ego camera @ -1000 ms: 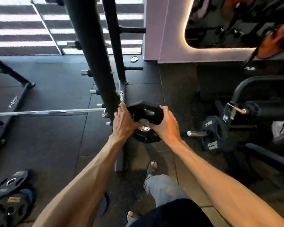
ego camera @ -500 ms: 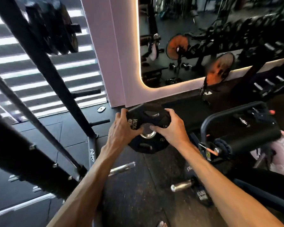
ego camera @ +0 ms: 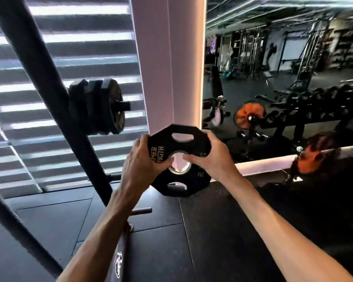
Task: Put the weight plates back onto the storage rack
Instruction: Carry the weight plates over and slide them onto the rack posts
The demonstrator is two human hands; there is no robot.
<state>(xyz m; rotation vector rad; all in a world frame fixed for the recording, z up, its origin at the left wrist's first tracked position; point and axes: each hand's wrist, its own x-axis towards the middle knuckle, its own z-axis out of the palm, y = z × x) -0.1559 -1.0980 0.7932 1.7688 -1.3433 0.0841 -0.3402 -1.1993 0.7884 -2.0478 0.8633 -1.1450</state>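
Gripping a black plate (ego camera: 193, 148) from both sides, the person holds it upright in the air with its printed face toward the camera. The left hand (ego camera: 139, 163) clamps the plate's left edge, with the fingers curled round behind and the thumb reaching to the metal-ringed centre hole. The right hand (ego camera: 210, 159) grips the right edge in the same way, its fingers wrapped over the upper right corner and its thumb tip at the hole. White lettering shows beside the left thumb, partly covered. Two oval grip slots show, one near the top of the plate and one near the bottom.

The plate hangs in front of a pale pillar (ego camera: 171, 68), to the right of the rack (ego camera: 55, 94) and apart from it. The rack's dark upright slants across the left of the view. A stack (ego camera: 98, 106) of black plates sits on a peg (ego camera: 123, 105) up and to the left of the held plate, and the peg's end sticks out past the stack. A bare lower peg (ego camera: 142, 211) juts out under the left forearm.

Striped blinds (ego camera: 90, 47) fill the background on the left. A mirror (ego camera: 283, 78) on the right reflects gym machines and an orange fan (ego camera: 250, 117). Dark mats (ego camera: 161, 241) cover the floor.
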